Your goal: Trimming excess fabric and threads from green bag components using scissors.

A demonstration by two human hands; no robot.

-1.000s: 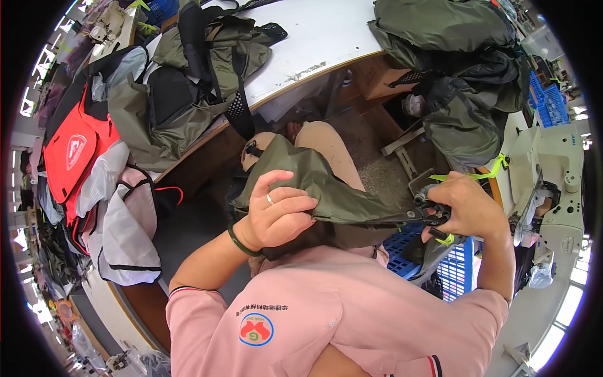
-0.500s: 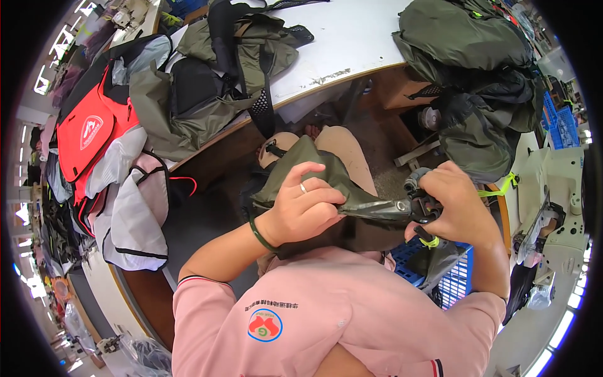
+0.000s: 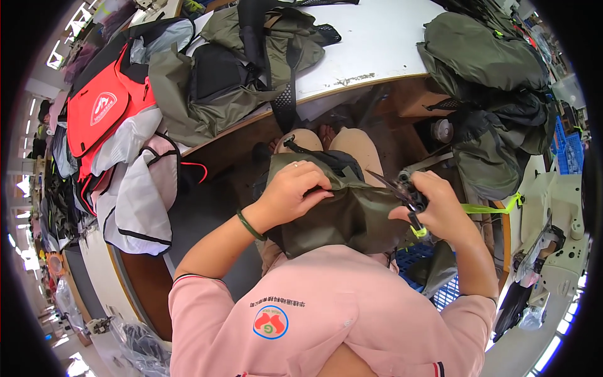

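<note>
An olive-green fabric bag piece (image 3: 352,217) lies over my lap with black parts along its far side. My left hand (image 3: 295,191) is closed on it, thumb and fingers pinching its upper edge. A green bangle (image 3: 250,226) circles that wrist. In my right hand (image 3: 436,204) is a pair of scissors (image 3: 402,190), its dark handles wrapped and my fingers in its loops. The blades point left and away, just above the fabric's right part; whether they touch it I cannot tell. A yellow-green tie hangs at the handle.
Olive bag pieces (image 3: 220,81) with black straps and a red and grey bag (image 3: 97,119) cover the white table (image 3: 377,44) at left. More olive bags (image 3: 487,56) are piled at right. A blue basket (image 3: 449,283) stands beside my right side, a sewing machine (image 3: 562,220) farther right.
The scissors have come off the fabric edge and now point up and left. The fabric has dropped flatter over my lap, and my left hand has lowered its raised fingers. The view has shifted slightly.
</note>
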